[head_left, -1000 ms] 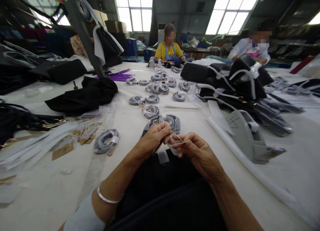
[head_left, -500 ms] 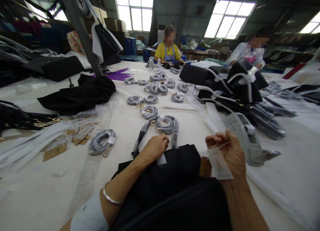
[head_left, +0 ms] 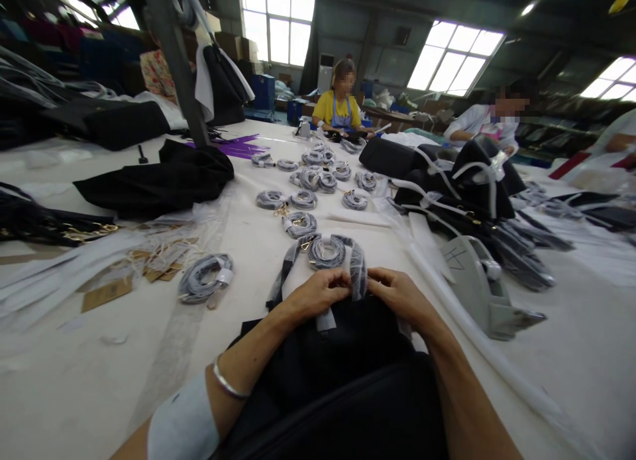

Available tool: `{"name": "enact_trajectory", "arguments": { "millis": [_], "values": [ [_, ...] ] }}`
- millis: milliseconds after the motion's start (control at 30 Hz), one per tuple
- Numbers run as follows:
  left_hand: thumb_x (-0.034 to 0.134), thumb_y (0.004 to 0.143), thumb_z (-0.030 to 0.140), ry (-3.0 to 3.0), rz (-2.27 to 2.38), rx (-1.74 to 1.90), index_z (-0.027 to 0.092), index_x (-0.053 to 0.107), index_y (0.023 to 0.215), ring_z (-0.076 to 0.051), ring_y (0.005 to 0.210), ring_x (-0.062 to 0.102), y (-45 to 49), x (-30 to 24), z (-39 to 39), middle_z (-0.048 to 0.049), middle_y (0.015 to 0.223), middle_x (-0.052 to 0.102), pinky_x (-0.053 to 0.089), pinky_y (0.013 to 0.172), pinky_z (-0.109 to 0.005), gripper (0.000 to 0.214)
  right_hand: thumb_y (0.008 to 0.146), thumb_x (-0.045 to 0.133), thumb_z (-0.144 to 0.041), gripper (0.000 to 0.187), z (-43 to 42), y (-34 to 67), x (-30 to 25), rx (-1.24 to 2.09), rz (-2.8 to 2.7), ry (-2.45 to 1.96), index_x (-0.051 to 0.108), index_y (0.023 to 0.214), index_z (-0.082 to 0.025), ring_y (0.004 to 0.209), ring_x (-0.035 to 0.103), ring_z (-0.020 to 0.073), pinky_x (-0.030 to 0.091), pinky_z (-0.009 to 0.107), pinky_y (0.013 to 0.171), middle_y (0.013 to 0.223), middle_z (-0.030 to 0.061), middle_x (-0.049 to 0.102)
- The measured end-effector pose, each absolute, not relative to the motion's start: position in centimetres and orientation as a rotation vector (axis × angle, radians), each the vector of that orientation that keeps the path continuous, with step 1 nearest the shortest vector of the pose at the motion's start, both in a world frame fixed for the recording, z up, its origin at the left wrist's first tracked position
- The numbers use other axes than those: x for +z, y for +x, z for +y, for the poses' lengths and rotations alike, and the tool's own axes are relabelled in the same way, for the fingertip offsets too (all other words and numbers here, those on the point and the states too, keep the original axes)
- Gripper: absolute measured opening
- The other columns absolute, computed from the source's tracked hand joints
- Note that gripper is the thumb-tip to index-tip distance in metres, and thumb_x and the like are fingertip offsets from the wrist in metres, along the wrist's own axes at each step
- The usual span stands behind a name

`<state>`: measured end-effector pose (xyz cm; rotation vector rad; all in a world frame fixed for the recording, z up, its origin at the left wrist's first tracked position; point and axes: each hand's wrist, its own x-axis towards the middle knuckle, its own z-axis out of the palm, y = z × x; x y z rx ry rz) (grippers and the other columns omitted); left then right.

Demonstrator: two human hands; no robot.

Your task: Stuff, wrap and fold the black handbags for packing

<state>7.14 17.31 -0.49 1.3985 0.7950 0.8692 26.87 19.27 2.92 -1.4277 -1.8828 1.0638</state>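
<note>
A black handbag (head_left: 342, 360) lies in front of me, its handle (head_left: 358, 271) wrapped in clear plastic and standing up at the far side. My left hand (head_left: 318, 294) has its fingers pinched just inside the handle's right foot; what they grip is too small to make out. On the outer side of that same foot, my right hand (head_left: 400, 294) has closed fingertips, their contents hidden. A pale tab (head_left: 325, 321) hangs on the bag below my left hand. Right behind the bag, a coiled grey strap (head_left: 326, 251) in wrapping lies within the handle's arch.
More coiled straps (head_left: 301, 225) run up the table's middle. Brown card tags (head_left: 106, 294) and black cloth (head_left: 154, 181) lie left. A grey tape dispenser (head_left: 477, 287) stands right, before piled black bags (head_left: 447, 175). Two co-workers sit across the table.
My right hand has moved left and forward to the handle, from holding up a brown tag and a clear packet on a string. My left hand has stayed near the handle.
</note>
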Motion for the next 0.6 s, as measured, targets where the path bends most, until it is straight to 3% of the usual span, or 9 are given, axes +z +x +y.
{"name": "enact_trajectory", "arguments": {
  "millis": [167, 267, 367, 433, 533, 600],
  "values": [
    [0.058, 0.08, 0.024, 1.583, 1.079, 0.936, 0.017, 0.058, 0.088, -0.013, 0.067, 0.052, 7.8, -0.2, 16.5, 0.0017, 0.075, 0.057, 0.041, 0.064, -0.025, 0.01, 0.074, 0.071, -0.036, 0.025, 19.7, 27.3, 5.4, 1.718, -1.881, -1.186, 0.074, 0.091, -0.018, 0.082, 0.064, 0.0212, 0.05, 0.029, 0.071, 0.083, 0.0005, 0.071],
    [0.05, 0.084, 0.018, 1.853, 1.297, 1.147, 0.019, 0.057, 0.1, -0.018, 0.088, 0.059, 8.3, -0.2, 15.9, -0.0045, 0.095, 0.063, 0.047, 0.079, -0.031, 0.017, 0.073, 0.071, -0.033, 0.025, 20.0, 27.2, 5.2, 1.82, -1.846, -1.196, 0.073, 0.091, -0.016, 0.062, 0.056, 0.0122, 0.042, 0.021, 0.055, 0.075, -0.0007, 0.067],
    [0.043, 0.083, 0.008, 2.275, 1.258, 1.237, 0.021, 0.051, 0.123, -0.022, 0.125, 0.047, 8.5, -0.3, 15.8, -0.0094, 0.128, 0.058, 0.037, 0.105, -0.041, 0.042, 0.073, 0.07, -0.036, 0.02, 20.4, 26.5, 4.0, 1.713, -1.772, -1.27, 0.07, 0.073, -0.015, 0.048, 0.039, 0.0076, 0.03, 0.02, 0.047, 0.056, -0.0052, 0.055],
    [0.042, 0.083, 0.005, 2.511, 1.228, 1.168, 0.021, 0.048, 0.13, -0.022, 0.137, 0.035, 8.5, -0.3, 15.9, -0.0085, 0.136, 0.054, 0.024, 0.114, -0.046, 0.05, 0.073, 0.067, -0.04, 0.025, 20.6, 25.8, 3.2, 1.575, -1.755, -1.267, 0.067, 0.064, -0.016, 0.05, 0.039, 0.0088, 0.031, 0.021, 0.049, 0.053, -0.005, 0.051],
    [0.042, 0.084, 0.007, 2.697, 1.282, 1.07, 0.018, 0.055, 0.122, -0.024, 0.14, 0.031, 8.1, 0.1, 15.8, -0.0096, 0.125, 0.061, 0.012, 0.118, -0.051, 0.041, 0.075, 0.065, -0.042, 0.032, 20.1, 24.9, 2.8, 1.23, -1.789, -1.347, 0.06, 0.055, -0.017, 0.053, 0.042, 0.011, 0.032, 0.023, 0.051, 0.053, -0.0038, 0.05],
    [0.044, 0.086, 0.013, 2.756, 1.273, 1.028, 0.017, 0.062, 0.105, -0.027, 0.132, 0.042, 7.6, 0.6, 15.4, -0.0101, 0.104, 0.067, 0.013, 0.117, -0.053, 0.027, 0.077, 0.064, -0.043, 0.037, 18.9, 24.8, 3.1, 0.978, -1.77, -1.432, 0.054, 0.051, -0.019, 0.05, 0.04, 0.0111, 0.03, 0.024, 0.048, 0.05, -0.0041, 0.045]
  ]
}}
